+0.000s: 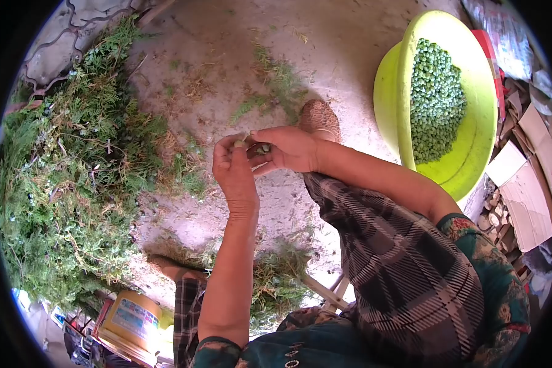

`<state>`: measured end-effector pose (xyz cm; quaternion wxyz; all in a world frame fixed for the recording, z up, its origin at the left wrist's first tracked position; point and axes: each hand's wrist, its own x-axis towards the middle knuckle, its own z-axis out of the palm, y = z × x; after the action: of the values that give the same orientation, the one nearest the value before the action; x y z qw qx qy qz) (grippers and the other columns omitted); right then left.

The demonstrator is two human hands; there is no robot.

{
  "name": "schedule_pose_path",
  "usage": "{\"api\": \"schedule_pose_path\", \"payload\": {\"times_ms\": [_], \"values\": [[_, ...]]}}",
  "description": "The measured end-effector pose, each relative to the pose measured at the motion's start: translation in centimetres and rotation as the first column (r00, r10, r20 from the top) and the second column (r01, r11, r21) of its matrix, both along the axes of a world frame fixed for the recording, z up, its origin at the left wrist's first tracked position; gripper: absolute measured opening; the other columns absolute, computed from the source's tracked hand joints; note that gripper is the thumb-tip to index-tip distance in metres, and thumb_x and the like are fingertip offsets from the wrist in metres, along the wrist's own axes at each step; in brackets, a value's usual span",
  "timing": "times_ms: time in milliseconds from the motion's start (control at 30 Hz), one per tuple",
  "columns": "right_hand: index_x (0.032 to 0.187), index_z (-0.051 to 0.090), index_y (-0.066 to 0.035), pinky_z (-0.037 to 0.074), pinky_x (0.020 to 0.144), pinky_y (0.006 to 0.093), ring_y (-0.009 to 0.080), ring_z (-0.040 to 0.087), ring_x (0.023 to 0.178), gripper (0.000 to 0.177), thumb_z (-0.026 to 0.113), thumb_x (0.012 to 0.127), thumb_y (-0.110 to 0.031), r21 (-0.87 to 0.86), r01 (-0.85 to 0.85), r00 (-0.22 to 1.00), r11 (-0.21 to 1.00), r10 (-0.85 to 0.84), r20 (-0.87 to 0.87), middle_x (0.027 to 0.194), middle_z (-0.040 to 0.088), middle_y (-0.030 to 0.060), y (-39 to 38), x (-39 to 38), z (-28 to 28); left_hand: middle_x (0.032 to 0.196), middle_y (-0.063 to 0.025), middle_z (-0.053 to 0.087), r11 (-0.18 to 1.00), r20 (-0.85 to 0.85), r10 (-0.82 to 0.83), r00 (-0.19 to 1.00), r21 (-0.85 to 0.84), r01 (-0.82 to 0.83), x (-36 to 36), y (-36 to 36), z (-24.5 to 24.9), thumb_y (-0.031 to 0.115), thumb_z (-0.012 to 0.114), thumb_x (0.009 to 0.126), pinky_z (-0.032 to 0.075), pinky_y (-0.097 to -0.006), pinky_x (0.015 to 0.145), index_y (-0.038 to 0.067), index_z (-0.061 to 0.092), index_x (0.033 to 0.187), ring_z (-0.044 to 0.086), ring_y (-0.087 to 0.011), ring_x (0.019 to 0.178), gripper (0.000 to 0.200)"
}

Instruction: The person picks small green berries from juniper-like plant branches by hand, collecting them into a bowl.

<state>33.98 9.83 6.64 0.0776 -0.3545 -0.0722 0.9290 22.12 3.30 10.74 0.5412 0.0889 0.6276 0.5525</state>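
Pinching a small pale-green piece (240,143) between thumb and fingers, a person's bare left hand (232,165) is meeting the bare right hand (288,149), whose curled fingers are cupping a few small, rounded, dark-green pieces (262,148). The right thumb is reaching close to the left fingertips; whether it is touching the pale-green piece is unclear. The hands are working above a dusty, pale floor (282,205), in front of the person's body and just beside a brown, textured shoe (320,118). To the right, a large, round, yellow-green plastic tub (405,92) is holding a heap of small, round green berries (435,98), gathered toward one side and leaving part of the smooth inner wall showing. Along the left, feathery green conifer branches (73,184) are lying in a thick pile, with looser sprigs (282,83) scattering across the floor. The person is wearing dark plaid cloth (405,264) over the legs and a dark green patterned top (325,346). Torn brown cardboard (527,208) is lying beyond the tub, while an orange-yellow bucket (129,319) bearing a printed label is standing near the lower left.
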Motion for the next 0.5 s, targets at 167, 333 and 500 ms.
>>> {"api": "schedule_pose_path", "payload": {"times_ms": [167,333,500], "values": [[0.105,0.052,-0.001,0.052,0.08,0.0429,0.0254,0.06,0.087,0.029,0.056,0.091,-0.027,-0.032,0.118,0.988,0.992,-0.121,-0.098,0.095,0.056,0.0084,0.2,-0.7,1.7,0.108,-0.013,0.056,0.997,-0.236,-0.073,0.969,0.018,0.08,-0.4,-0.9,-1.8,0.007,0.052,0.087,0.051,-0.0271,0.072,-0.004,0.055,0.102,0.061,-0.0191,0.085,0.019],[0.101,0.053,-0.003,0.052,0.076,0.039,0.0204,0.06,0.082,0.025,0.057,0.09,-0.026,0.116,0.022,0.997,0.993,-0.013,-0.082,0.09,0.057,0.0066,0.2,-0.2,0.7,0.109,-0.0121,0.058,0.999,-0.233,0.041,0.972,0.006,-0.041,-0.1,-1.0,-1.4,0.012,0.062,0.085,0.045,-0.0265,0.078,-0.003,0.062,0.101,0.057,-0.0144,0.083,0.022],[0.097,0.053,-0.005,0.051,0.069,0.0362,0.0171,0.059,0.075,0.019,0.055,0.091,-0.023,0.217,0.034,0.995,0.976,-0.013,-0.097,0.09,0.057,0.0081,0.9,0.9,1.0,0.085,-0.0065,0.062,0.989,-0.299,-0.106,0.948,-0.133,0.068,-2.4,-2.2,-2.2,0.009,0.061,0.084,0.045,-0.0251,0.068,-0.002,0.064,0.1,0.054,-0.0106,0.073,0.019]]}}
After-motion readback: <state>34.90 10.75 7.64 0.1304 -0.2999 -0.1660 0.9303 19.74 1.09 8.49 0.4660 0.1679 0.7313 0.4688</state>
